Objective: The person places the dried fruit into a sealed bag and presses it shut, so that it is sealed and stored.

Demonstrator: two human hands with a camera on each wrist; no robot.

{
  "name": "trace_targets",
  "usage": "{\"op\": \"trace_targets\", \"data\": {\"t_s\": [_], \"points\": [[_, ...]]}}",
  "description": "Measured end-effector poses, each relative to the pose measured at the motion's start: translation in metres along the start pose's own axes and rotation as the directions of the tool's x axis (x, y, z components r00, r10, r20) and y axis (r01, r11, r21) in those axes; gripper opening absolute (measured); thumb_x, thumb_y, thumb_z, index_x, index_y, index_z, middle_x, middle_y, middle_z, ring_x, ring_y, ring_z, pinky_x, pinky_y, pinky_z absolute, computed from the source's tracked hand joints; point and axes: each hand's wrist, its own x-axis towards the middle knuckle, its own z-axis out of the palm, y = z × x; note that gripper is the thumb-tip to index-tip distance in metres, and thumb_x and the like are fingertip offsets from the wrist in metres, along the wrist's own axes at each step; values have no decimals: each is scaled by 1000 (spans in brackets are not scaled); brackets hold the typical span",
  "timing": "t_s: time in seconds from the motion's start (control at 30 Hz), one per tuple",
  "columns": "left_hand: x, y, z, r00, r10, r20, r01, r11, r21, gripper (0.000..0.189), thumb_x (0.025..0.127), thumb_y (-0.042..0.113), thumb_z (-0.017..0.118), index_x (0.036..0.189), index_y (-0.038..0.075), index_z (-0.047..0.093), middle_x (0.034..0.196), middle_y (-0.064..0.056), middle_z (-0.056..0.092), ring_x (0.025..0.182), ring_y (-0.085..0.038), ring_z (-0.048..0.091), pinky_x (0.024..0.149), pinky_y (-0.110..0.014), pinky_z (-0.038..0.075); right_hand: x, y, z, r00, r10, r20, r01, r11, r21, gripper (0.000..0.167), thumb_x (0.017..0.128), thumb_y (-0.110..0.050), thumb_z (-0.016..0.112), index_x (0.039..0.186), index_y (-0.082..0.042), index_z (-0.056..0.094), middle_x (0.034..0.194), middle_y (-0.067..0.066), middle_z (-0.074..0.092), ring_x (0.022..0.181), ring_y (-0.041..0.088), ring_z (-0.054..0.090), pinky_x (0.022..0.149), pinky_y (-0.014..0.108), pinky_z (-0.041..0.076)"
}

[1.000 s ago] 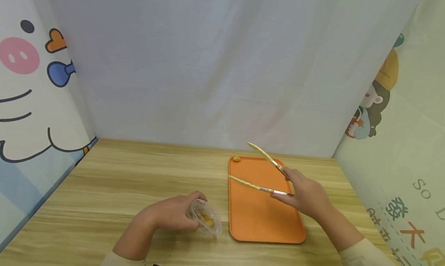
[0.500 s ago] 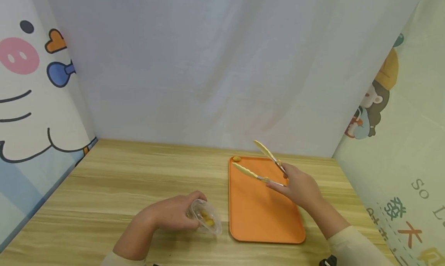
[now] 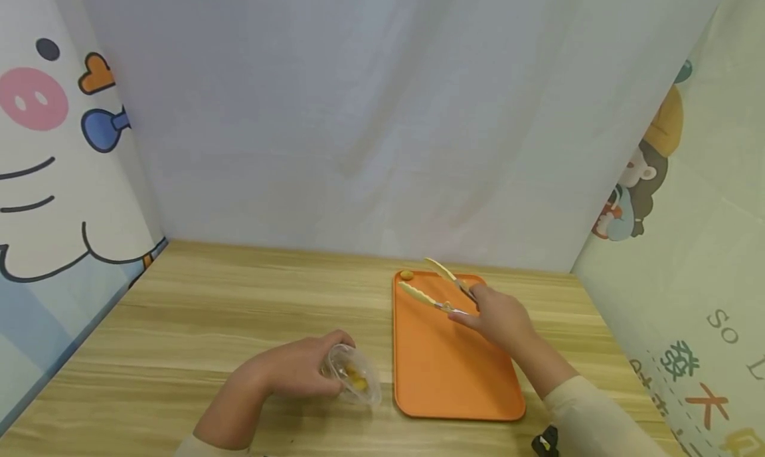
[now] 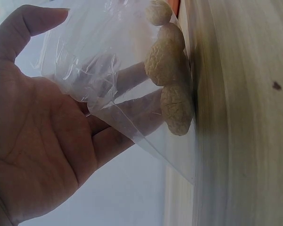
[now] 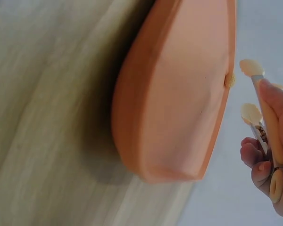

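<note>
My left hand [image 3: 299,367] grips a clear plastic cup [image 3: 374,390] that lies tipped on the table, its mouth toward the tray. Several unshelled peanuts [image 4: 164,63] rest inside, seen through the plastic in the left wrist view. In my right hand [image 3: 501,317] is a pair of tongs [image 3: 416,293] with pale yellow scalloped tips and metal arms. The tongs are spread over the far part of an orange tray [image 3: 454,377], with nothing between their tips. A single peanut [image 3: 407,275] sits at the tray's far left corner, just beyond the lower tip.
The tray has a low raised rim and stands on a wood-grain table [image 3: 239,297]. Behind the table hangs a pale curtain [image 3: 358,111], with printed cloths at both sides. A small black object [image 3: 545,442] shows by the right sleeve at the bottom edge.
My right hand has moved left with the tongs, whose tips are closer together and nearer the peanut on the tray. The left hand and the cup have stayed in place.
</note>
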Motion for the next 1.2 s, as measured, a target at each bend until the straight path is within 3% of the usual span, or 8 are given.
{"op": "trace_targets", "data": {"t_s": [0.33, 1.2], "points": [[0, -3, 3, 1000, 6, -15, -6, 1000, 16, 52, 77, 31, 67, 126, 29, 49, 98, 11, 61, 86, -7, 57, 77, -29, 47, 7, -7, 9, 998, 27, 64, -26, 1000, -14, 47, 87, -57, 66, 85, -12, 53, 62, 1, 46, 49, 16, 39, 46, 30, 31], [2, -4, 3, 1000, -8, -21, 9, 1000, 27, 53, 77, 32, 68, 126, 30, 48, 99, 10, 61, 86, -8, 57, 77, -30, 47, 22, -19, 15, 996, 37, 77, -31, 997, -72, 44, 91, -56, 61, 82, -14, 51, 62, 1, 44, 49, 16, 38, 46, 31, 30]]}}
